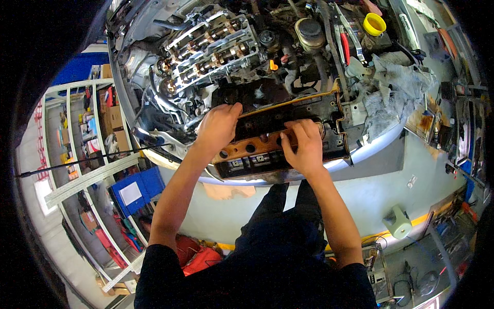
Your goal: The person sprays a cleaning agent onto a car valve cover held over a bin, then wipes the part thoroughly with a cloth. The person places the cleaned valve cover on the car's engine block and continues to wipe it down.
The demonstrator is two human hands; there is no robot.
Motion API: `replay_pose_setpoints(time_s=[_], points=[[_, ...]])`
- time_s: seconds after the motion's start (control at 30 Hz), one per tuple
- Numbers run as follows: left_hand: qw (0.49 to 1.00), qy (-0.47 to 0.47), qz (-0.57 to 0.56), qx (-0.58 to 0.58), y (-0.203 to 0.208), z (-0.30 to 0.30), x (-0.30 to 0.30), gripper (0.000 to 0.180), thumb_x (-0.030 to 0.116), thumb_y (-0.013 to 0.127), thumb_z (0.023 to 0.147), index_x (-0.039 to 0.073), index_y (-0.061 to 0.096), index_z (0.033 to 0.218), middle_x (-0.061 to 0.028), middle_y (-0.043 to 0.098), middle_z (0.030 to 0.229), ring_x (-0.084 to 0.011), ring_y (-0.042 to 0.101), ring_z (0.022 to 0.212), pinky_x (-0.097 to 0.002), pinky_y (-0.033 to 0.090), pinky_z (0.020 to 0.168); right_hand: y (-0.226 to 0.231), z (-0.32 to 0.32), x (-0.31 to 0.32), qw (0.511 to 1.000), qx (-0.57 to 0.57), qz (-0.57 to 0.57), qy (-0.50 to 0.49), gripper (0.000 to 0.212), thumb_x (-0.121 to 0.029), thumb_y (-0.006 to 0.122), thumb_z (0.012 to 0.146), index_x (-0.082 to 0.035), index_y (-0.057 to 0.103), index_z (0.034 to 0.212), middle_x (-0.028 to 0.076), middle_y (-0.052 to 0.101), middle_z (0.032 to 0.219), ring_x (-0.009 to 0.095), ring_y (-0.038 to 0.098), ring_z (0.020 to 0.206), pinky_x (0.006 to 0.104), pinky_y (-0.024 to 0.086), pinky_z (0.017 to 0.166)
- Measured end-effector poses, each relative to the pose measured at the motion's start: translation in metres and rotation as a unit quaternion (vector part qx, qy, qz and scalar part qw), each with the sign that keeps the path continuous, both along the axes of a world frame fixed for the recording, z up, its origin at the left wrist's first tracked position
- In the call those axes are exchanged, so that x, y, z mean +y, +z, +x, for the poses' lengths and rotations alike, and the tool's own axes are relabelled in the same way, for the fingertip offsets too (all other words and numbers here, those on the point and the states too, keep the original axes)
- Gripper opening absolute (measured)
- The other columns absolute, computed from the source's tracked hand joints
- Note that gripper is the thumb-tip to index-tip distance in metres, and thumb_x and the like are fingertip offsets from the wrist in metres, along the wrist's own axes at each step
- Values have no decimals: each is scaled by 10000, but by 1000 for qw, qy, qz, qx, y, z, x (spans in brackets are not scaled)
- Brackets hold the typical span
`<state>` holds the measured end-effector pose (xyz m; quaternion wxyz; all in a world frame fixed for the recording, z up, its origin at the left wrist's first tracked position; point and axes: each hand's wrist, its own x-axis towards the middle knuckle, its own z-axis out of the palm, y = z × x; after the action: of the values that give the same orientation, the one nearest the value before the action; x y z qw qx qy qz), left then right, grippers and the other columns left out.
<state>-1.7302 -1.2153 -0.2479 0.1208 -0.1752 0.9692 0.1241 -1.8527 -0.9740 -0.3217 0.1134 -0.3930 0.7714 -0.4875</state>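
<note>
- The dark engine cover (265,126) lies beneath and between my hands, its hollow side up, at the front edge of the engine bay.
- A tan strip (288,103) runs along its far edge, just beyond my right fingers.
- My left hand (218,126) is at the cover's left end, fingers curled down; I cannot tell whether they grip anything.
- My right hand (307,147) rests over the cover's inside, loosely spread, fingers bent and thumb apart.
- Beyond my left hand sits the engine top (213,54), its shafts exposed.
- To the right of my right hand is a crumpled striped cloth (393,87).
- Farther past that hand are a red-handled tool (344,44) and a yellow cup (374,24).
</note>
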Motion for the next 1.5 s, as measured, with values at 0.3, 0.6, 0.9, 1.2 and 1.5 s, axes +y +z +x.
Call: replay_pose_setpoints(time_s=[0.3, 0.6, 0.9, 1.2, 1.5], points=[[995, -20, 44, 92, -7, -21, 15, 159, 116, 760, 915, 82, 658, 1033, -156, 695, 928, -400, 696, 888, -500, 560, 767, -4, -1, 0, 998, 54, -23, 1, 275, -75, 783, 837, -19, 690, 1090, 157, 661, 1037, 375, 620, 981, 480, 506, 858], [983, -5, 5, 182, -14, 15, 6, 151, 106, 817, 852, 75, 738, 976, -81, 663, 973, -329, 686, 954, -441, 584, 816, -4, 1, -2, 998, 63, -13, -5, 269, -85, 779, 839, -23, 685, 1083, 155, 651, 1022, 374, 611, 972, 476, 492, 863], [990, 38, 39, 130, -13, 42, 3, 259, 57, 745, 906, 55, 741, 1165, -196, 639, 1201, -419, 668, 1072, -479, 573, 914, -11, 7, -4, 998, 63, 22, -22, 264, -187, 786, 855, -61, 702, 1072, 149, 664, 1066, 369, 620, 1039, 490, 503, 906], [993, 35, 50, 105, -1, 29, -8, 190, 90, 779, 890, 16, 723, 1057, -193, 715, 1015, -426, 699, 974, -489, 574, 870, -8, 5, -8, 996, 82, 10, -25, 242, -142, 785, 843, -52, 695, 1049, 137, 650, 1013, 363, 618, 964, 475, 496, 844], [989, 24, 66, 131, -9, -16, 15, 143, 88, 807, 849, 24, 733, 954, -152, 702, 940, -394, 704, 872, -448, 576, 753, -10, 3, -8, 994, 109, -13, -27, 251, -183, 810, 828, -64, 694, 1015, 114, 627, 1002, 336, 608, 934, 454, 492, 810]])
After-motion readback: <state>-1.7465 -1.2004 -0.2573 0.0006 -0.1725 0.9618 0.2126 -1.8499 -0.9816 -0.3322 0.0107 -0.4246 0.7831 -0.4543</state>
